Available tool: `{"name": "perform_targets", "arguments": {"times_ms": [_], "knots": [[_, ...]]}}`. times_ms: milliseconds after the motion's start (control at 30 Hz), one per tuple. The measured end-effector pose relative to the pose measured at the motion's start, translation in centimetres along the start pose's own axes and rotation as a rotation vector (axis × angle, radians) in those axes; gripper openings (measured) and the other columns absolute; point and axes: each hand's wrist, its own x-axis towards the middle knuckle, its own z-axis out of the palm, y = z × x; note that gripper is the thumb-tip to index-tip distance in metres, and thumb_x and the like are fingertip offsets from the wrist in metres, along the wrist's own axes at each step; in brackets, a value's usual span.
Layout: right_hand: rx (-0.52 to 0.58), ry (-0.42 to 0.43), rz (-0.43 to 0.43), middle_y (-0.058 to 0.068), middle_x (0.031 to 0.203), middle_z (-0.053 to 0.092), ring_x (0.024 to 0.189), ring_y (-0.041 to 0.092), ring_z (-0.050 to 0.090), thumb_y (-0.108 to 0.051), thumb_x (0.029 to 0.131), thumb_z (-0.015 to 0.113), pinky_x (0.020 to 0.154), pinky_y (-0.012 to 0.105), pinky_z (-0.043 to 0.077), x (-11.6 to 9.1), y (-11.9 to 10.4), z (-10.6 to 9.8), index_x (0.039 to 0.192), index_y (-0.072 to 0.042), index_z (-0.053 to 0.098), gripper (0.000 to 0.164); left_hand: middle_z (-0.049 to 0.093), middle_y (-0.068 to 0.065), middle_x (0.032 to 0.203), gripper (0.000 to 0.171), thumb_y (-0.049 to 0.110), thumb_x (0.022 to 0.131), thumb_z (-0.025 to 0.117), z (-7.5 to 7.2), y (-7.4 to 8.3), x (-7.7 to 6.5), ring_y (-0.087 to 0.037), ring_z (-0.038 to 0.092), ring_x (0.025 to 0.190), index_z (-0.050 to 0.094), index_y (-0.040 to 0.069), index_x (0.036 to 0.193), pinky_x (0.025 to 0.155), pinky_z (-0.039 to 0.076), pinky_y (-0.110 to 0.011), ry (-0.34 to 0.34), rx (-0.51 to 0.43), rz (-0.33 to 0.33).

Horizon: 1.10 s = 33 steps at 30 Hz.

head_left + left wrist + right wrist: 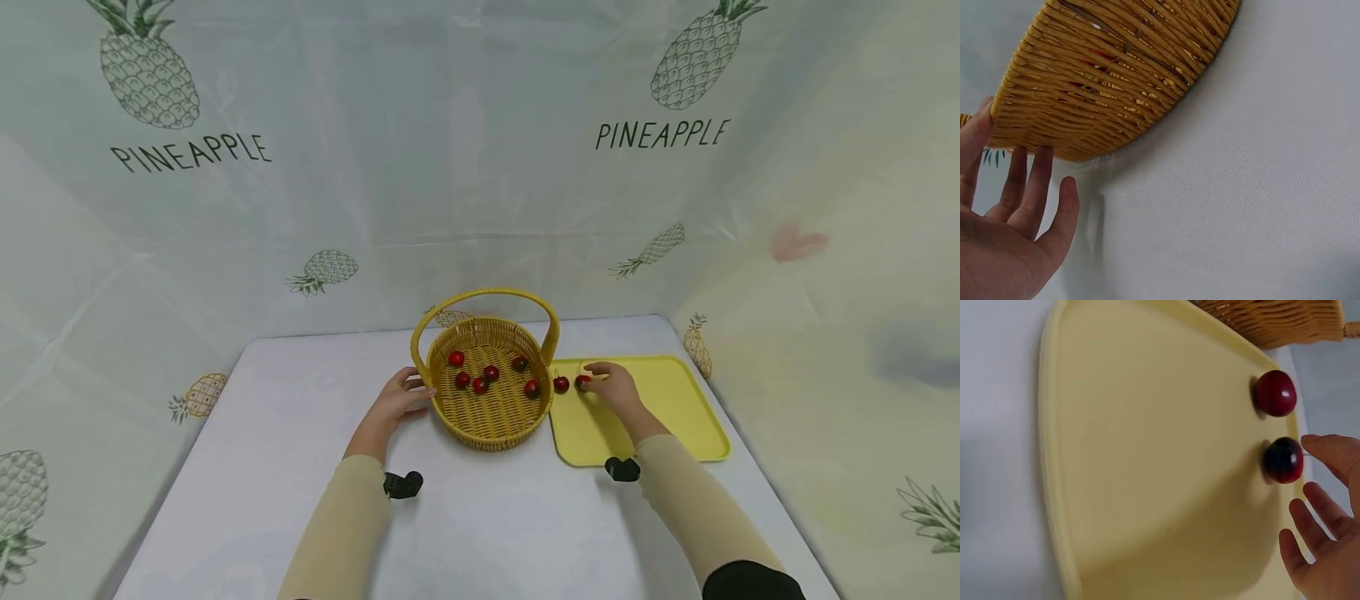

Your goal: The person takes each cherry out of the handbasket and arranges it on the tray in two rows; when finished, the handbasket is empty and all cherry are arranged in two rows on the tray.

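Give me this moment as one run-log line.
LEFT HAND: holds wicker basket by rim | RIGHT HAND: at cherry on yellow tray, grip unclear | BASKET: six cherries visible | TRAY: second cherry beside it

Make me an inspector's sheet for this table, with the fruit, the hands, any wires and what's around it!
Surface: white table, with the basket and tray on it.
Job's things: wicker basket, handle up, six cherries inside; yellow tray beside it, two cherries on it.
Clutter: nothing seen.
Left hand: holds the basket's side.
Right hand: fingertips at one tray cherry; grip unclear.
Cables: nothing seen.
Surroundings: pineapple-print sheet behind the table.
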Motion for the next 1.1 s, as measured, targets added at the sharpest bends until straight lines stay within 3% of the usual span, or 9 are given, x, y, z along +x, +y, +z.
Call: {"name": "perform_targets", "arguments": {"times_ms": [433,633,833,1100], "knots": [[0.024,-0.131,-0.146,0.024,0.127,0.057,0.111,0.039,0.055,-0.009,0.091,0.069,0.083,0.047,0.052,-1.0,-4.5,-1.8,0.128,0.001,0.061,0.039,0.043,-0.020,0.143,0.052,0.002,0.091,0.068,-0.2,0.3,-0.1,-0.038,0.050,0.123,0.044,0.007,0.138,0.098,0.043,-0.057,-0.004,0.004,0.021],[0.083,-0.248,-0.182,0.027,0.122,0.058,0.100,0.032,0.062,-0.004,0.089,0.069,0.082,0.050,0.053,-1.8,-7.0,-1.7,0.125,0.004,0.062,0.038,0.041,-0.022,0.144,0.053,0.001,0.092,0.066,-0.3,0.3,-0.3,-0.039,0.048,0.125,0.043,0.007,0.139,0.099,0.042,-0.057,-0.005,-0.007,0.014],[0.100,-0.323,-0.233,0.023,0.115,0.063,0.087,0.023,0.066,-0.005,0.088,0.071,0.073,0.042,0.055,-2.7,-9.3,-1.3,0.123,0.004,0.063,0.037,0.041,-0.022,0.144,0.054,0.001,0.091,0.067,-0.3,0.3,-0.3,-0.039,0.048,0.125,0.043,0.007,0.139,0.099,0.042,-0.058,-0.003,-0.005,0.006],[0.097,-0.400,-0.226,0.015,0.118,0.064,0.099,0.029,0.064,-0.011,0.087,0.075,0.077,0.047,0.054,-2.7,-10.9,0.3,0.124,-0.004,0.065,0.039,0.043,-0.022,0.143,0.052,0.001,0.091,0.067,0.1,0.0,-0.4,-0.039,0.050,0.122,0.044,0.006,0.138,0.098,0.043,-0.057,0.004,-0.002,0.017]]}}
